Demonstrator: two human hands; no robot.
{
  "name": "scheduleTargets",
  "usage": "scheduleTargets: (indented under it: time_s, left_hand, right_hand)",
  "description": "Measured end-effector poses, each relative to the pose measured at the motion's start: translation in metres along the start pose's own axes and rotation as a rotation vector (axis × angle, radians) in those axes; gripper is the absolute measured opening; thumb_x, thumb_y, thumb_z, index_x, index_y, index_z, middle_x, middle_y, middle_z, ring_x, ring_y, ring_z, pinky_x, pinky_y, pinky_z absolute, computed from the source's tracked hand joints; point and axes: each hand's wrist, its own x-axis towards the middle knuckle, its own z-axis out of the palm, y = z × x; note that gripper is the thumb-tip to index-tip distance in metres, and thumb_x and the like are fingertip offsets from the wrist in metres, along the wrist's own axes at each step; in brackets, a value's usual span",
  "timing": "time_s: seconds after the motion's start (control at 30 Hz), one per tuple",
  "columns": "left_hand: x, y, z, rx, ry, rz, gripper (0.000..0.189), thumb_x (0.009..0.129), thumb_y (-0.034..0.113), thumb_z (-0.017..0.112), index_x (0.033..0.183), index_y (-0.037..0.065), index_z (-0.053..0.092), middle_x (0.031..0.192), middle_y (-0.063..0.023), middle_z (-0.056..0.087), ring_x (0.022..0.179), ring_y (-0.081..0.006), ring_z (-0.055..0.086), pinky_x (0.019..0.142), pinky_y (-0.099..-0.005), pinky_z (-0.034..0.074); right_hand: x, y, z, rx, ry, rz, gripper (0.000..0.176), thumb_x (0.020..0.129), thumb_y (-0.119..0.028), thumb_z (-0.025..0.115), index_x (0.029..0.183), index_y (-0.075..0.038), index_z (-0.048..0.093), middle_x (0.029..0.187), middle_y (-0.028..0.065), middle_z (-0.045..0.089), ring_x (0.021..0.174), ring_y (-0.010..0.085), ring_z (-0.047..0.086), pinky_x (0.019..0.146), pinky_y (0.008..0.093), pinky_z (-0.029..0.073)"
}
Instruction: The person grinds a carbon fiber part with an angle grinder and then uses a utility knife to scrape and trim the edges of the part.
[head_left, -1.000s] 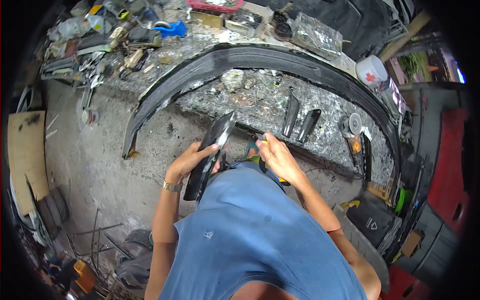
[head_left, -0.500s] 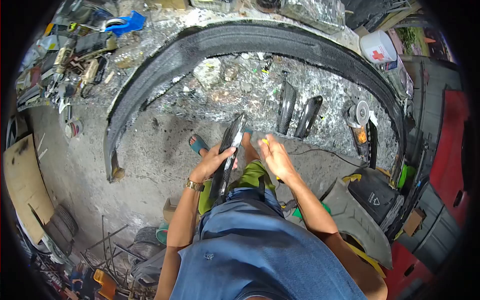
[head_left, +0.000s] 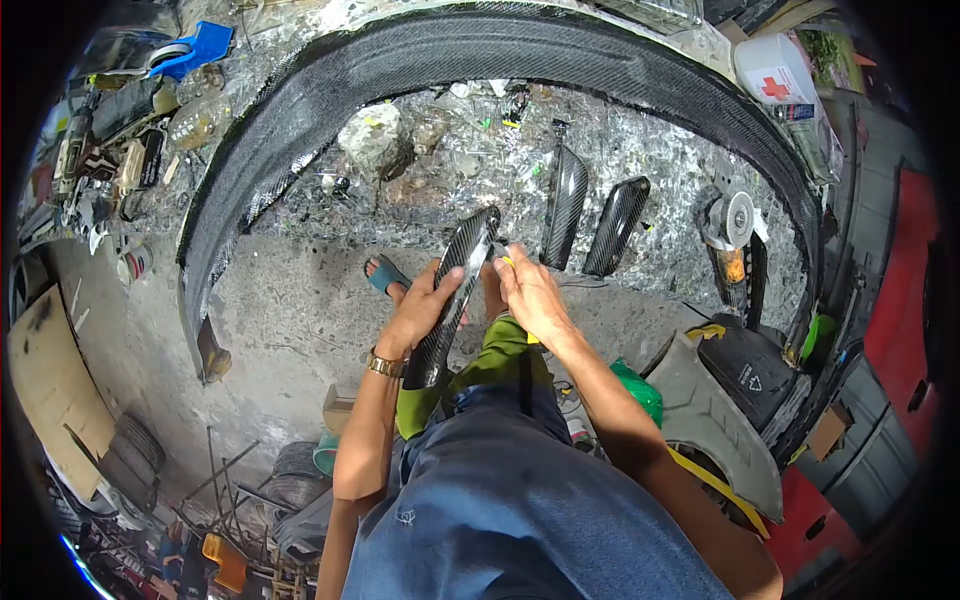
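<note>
A glossy black carbon-weave piece (head_left: 436, 347) is gripped by my left hand (head_left: 418, 312), which wears a gold watch at the wrist. The piece slants, its upper end at the bench edge. My right hand (head_left: 535, 302) is closed around a small yellow tool (head_left: 508, 261), mostly hidden by the fingers, close to the piece's upper right edge. Two similar carbon pieces, one (head_left: 567, 205) and another (head_left: 617, 226), lie on the stained bench (head_left: 460, 185). A long curved carbon arch (head_left: 480, 55) spans the bench around them.
An angle grinder (head_left: 730, 225) lies at the bench's right. A stone-like lump (head_left: 375, 138), a blue tape dispenser (head_left: 195, 50) and a white tub (head_left: 775, 80) are on the bench. A grey fender (head_left: 715, 415) stands lower right; tyres (head_left: 295, 465) lie lower left.
My right hand has moved left to the held piece, bringing the yellow tool near its upper edge. The view has shifted slightly, and the piece in my left hand is still held.
</note>
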Motion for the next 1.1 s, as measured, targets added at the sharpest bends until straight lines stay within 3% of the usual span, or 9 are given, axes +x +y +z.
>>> scheduleTargets:
  time_s: [0.4, 0.47, 0.57, 1.1]
  left_hand:
    - [-0.001, 0.003, 0.007, -0.085, 0.048, -0.007, 0.038, 0.104, 0.037, 0.051, 0.122, 0.005, 0.05, 0.075, -0.0066, 0.063, 0.057, -0.0144, 0.063, 0.049, -0.0269, 0.054]
    - [-0.001, 0.003, 0.007, -0.106, 0.055, -0.008, 0.038, 0.104, 0.037, 0.052, 0.122, 0.004, 0.051, 0.076, -0.0058, 0.063, 0.057, -0.0141, 0.063, 0.049, -0.0269, 0.054]
    - [0.0, 0.002, 0.006, -0.107, 0.059, 0.004, 0.038, 0.103, 0.037, 0.052, 0.122, 0.004, 0.052, 0.076, -0.0053, 0.063, 0.057, -0.0142, 0.063, 0.049, -0.027, 0.054]
    - [-0.001, -0.002, 0.014, -0.03, 0.109, 0.032, 0.037, 0.103, 0.036, 0.053, 0.123, 0.005, 0.05, 0.075, -0.0069, 0.063, 0.055, -0.0147, 0.063, 0.048, -0.0268, 0.053]
  right_hand:
    - [-0.007, -0.013, 0.001, -0.023, 0.005, 0.002, 0.03, 0.103, -0.028, 0.045, 0.112, 0.0, 0.052, 0.075, 0.0294, 0.063, 0.079, 0.0508, 0.063, 0.07, 0.0567, 0.047]
    - [-0.007, -0.013, 0.0, -0.014, 0.02, -0.051, 0.037, 0.104, -0.033, 0.044, 0.105, 0.004, 0.049, 0.068, 0.0283, 0.057, 0.071, 0.0499, 0.06, 0.063, 0.0522, 0.044]
    - [-0.006, -0.024, -0.005, -0.09, -0.032, -0.011, 0.028, 0.103, -0.026, 0.045, 0.109, 0.0, 0.052, 0.074, 0.029, 0.063, 0.078, 0.0507, 0.063, 0.07, 0.057, 0.048]
    - [-0.002, -0.027, 0.003, -0.187, -0.032, -0.018, 0.026, 0.101, -0.019, 0.046, 0.101, 0.006, 0.053, 0.078, 0.0306, 0.065, 0.081, 0.0499, 0.064, 0.073, 0.0561, 0.05]
